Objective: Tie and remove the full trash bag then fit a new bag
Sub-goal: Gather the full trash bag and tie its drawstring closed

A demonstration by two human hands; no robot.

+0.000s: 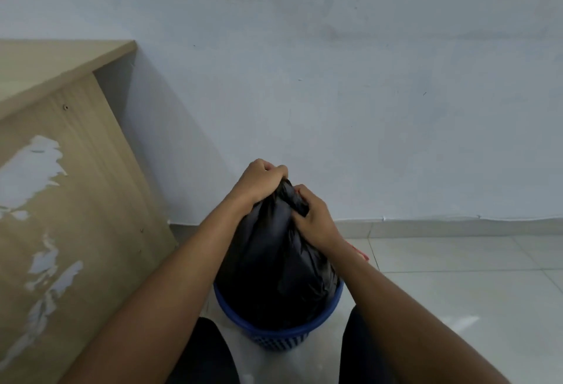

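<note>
Trash bag (274,261), black, sits in blue bin (285,327); left hand (259,184) and right hand (313,219) fingers clench its gathered neck, seemingly unknotted.

Plain indoor room, home or small office; which one cannot be told. Pale blue painted wall (365,94), paint flaking; glossy white floor tiles (472,261); laminate furniture panel (76,185), veneer peeling; blue plastic wastebasket (274,327).

black bag (274,249), blue bin (274,327), beige cabinet (76,200)
</note>
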